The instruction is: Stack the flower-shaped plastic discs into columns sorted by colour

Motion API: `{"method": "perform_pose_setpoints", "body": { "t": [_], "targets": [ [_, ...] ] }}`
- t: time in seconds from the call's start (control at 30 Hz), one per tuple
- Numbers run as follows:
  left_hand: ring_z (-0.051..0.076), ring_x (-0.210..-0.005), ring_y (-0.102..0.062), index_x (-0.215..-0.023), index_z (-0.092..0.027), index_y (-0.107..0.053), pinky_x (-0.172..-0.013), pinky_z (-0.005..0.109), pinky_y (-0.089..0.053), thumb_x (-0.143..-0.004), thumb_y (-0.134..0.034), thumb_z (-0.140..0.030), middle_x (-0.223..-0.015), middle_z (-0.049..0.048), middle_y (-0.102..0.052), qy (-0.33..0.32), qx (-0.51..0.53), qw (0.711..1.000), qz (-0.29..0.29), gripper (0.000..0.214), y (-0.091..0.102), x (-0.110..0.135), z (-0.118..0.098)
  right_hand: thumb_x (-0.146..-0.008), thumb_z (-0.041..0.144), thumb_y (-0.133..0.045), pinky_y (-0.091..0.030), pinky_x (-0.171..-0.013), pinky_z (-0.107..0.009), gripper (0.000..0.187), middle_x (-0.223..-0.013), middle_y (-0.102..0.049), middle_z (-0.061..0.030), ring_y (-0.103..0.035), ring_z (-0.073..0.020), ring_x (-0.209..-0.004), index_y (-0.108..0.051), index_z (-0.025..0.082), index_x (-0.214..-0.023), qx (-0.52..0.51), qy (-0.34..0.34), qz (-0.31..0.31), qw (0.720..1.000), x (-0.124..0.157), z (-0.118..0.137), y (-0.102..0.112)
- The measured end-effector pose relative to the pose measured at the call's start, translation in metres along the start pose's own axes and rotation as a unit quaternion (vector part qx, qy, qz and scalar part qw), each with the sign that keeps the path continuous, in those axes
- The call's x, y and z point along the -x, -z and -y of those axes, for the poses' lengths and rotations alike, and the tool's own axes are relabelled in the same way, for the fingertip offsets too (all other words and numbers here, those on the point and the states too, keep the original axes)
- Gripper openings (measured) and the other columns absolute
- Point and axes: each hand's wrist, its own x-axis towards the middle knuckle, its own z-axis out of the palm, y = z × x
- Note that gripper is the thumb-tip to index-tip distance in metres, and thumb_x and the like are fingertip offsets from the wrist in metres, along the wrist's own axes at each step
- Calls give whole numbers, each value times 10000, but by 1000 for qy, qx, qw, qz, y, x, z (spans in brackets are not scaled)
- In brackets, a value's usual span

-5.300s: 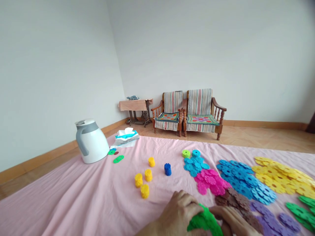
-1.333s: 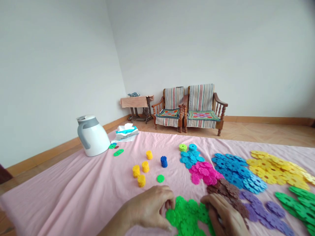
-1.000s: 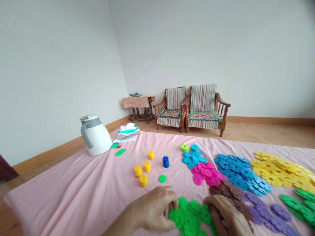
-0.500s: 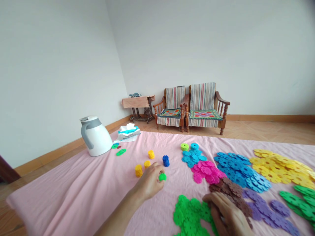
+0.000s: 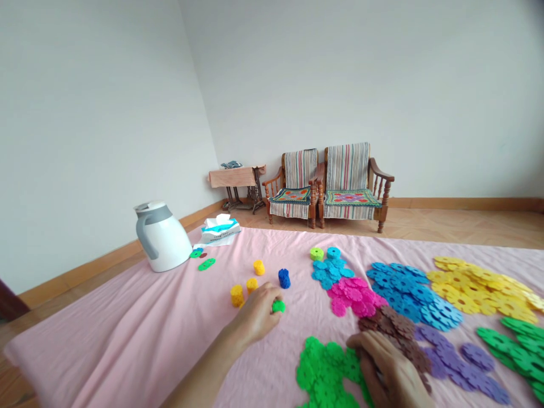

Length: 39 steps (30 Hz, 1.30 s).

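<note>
My left hand [image 5: 258,314], in the middle of the cloth, is closed round green snowflake discs [image 5: 278,306]; only their rounded end shows past the fingers. Just beyond it stand a dark blue stack of discs [image 5: 284,279] and several yellow stacks [image 5: 237,296]. My right hand [image 5: 389,371] rests low at the right, between a pile of bright green discs [image 5: 321,371] and a pile of brown discs [image 5: 393,324]. Its fingers curl down at the green pile's edge, and whatever lies under the fingertips is hidden.
A pink cloth [image 5: 140,334] covers the surface. Pink [image 5: 355,296], blue [image 5: 402,289], yellow [image 5: 476,283] and purple discs [image 5: 461,362] lie in piles at the right. A white jug [image 5: 168,243] and a tissue box [image 5: 220,229] stand at the back left.
The view has shifted slightly. Both hands keep nearly the same places, the left still round the green discs and the right still at the green pile.
</note>
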Motion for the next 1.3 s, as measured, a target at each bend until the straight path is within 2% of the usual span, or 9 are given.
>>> {"method": "perform_pose_setpoints", "body": {
  "t": [0.27,0.37,0.47,0.63,0.8,0.9,1.0,1.2,1.3],
  "targets": [
    [132,-739,-525,-919,-190,-605,-663,220,-399,-688,-543,-84,-920,19,-552,-28,42,999,4,262,11,6,-14,-861,178,-365,-511,-666,-227,224,-793,-647,-20,-629,-129,-755,-583,229,-861,-3,-17,20,1000,0,2,2],
    [111,-675,-516,-818,-180,-607,-619,198,-394,-696,-641,-175,-810,-7,-557,-115,94,982,113,127,16,15,-26,-860,176,-367,-508,-659,-226,222,-788,-643,-15,-627,-129,-747,-581,231,-860,-1,-15,13,1000,1,2,1],
    [100,-621,-495,-815,-185,-592,-580,188,-383,-628,-742,-264,-727,-33,-538,-183,112,958,190,252,14,25,-36,-852,175,-389,-507,-647,-220,199,-781,-641,-10,-626,-128,-739,-580,231,-863,-4,-10,11,1000,1,2,1],
    [109,-661,-502,-855,-199,-563,-571,184,-372,-623,-747,-266,-771,-31,-524,-178,83,965,173,304,9,33,-43,-846,174,-407,-504,-645,-221,176,-778,-638,-11,-623,-128,-734,-575,226,-862,-7,-12,13,1000,0,2,1],
    [104,-659,-503,-831,-196,-570,-587,182,-381,-591,-734,-168,-758,-38,-518,-163,93,968,169,292,8,31,-43,-836,175,-428,-504,-650,-222,159,-783,-642,-11,-624,-132,-740,-576,226,-864,-8,-7,13,1000,0,1,0],
    [95,-669,-504,-739,-177,-573,-603,181,-379,-666,-596,-80,-754,-27,-518,-136,105,978,118,125,15,26,-37,-849,170,-393,-504,-654,-224,193,-788,-642,-13,-624,-129,-743,-576,227,-867,-5,-9,12,1000,0,1,-1],
    [90,-660,-496,-728,-163,-574,-587,183,-372,-668,-541,-44,-768,-17,-515,-87,106,988,65,138,25,21,-27,-859,173,-367,-505,-659,-228,213,-789,-640,-14,-624,-127,-748,-573,227,-871,-6,-13,13,1000,1,1,-1],
    [98,-643,-499,-811,-187,-586,-591,194,-365,-609,-742,-219,-728,-45,-539,-121,87,974,171,257,28,28,-25,-856,165,-368,-504,-663,-228,214,-793,-638,-13,-624,-127,-753,-571,229,-867,-7,-23,22,999,1,2,0],
    [94,-636,-497,-826,-195,-566,-578,187,-360,-581,-757,-217,-741,-50,-539,-138,77,971,182,312,19,31,-33,-837,171,-419,-505,-664,-228,168,-798,-639,-15,-625,-133,-757,-574,227,-870,-5,-18,26,999,0,1,0]
  ]
}}
